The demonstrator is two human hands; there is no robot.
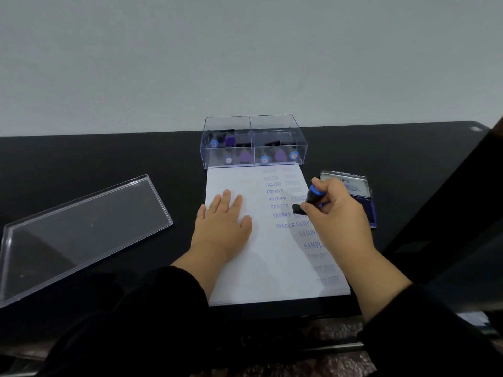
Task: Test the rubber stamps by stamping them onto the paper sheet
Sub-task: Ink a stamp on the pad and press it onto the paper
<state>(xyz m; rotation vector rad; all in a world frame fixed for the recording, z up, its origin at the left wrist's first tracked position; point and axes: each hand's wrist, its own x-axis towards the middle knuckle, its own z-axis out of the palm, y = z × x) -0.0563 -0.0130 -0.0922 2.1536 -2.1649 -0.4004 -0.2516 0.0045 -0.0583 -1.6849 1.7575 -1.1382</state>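
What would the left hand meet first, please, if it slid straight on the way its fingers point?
The left hand lies flat on the paper, fingers pointing away from the person. Going straight on, it would probably meet the clear box of stamps at the paper's far edge.

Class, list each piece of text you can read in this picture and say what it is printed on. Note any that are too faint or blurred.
"FRAGILE": stamped repeatedly down the paper sheet.
"SAMPLE": stamped on the same sheet, partly hidden by the right hand.
"FAX OUT": stamped near the sheet's top, and fainter near its bottom.
Topmost impressions and the right column near the top: too faint to read.
Ink pad lid: its label is too blurred to read.
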